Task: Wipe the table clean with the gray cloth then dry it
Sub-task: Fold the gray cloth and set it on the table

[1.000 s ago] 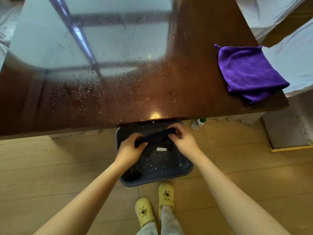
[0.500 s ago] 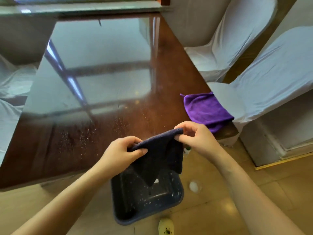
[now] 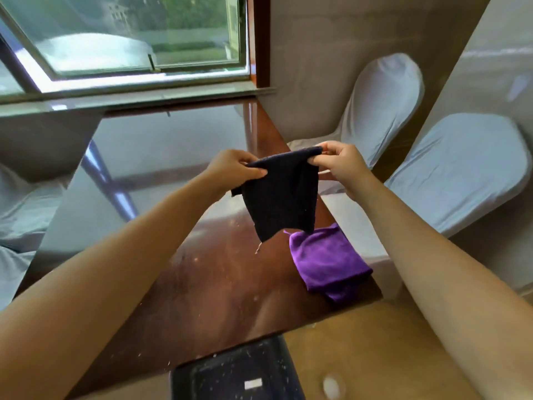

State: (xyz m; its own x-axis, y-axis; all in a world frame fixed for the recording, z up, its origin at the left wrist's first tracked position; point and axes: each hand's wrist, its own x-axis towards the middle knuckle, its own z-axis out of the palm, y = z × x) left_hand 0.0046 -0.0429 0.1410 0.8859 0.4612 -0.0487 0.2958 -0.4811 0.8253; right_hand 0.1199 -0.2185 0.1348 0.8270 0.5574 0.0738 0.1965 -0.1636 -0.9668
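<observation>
The dark gray cloth [image 3: 281,197] hangs in the air above the glossy brown table [image 3: 202,284]. My left hand [image 3: 233,167] pinches its upper left corner and my right hand [image 3: 340,163] pinches its upper right corner, so the top edge is stretched between them. The cloth's lower tip dangles over the table's right half. Water drops and specks dot the table's near part. A folded purple cloth [image 3: 328,264] lies on the table's near right corner, just below the hanging cloth.
A dark blue basin [image 3: 236,373] stands on the wooden floor under the table's near edge. White-covered chairs [image 3: 461,174] stand along the table's right side, another at the left [image 3: 20,209]. A window [image 3: 129,39] is beyond the far edge.
Both hands lifted the gray cloth out of the basin on the floor up to above the table, and spread it wider. My view tilted up from the floor toward the window.
</observation>
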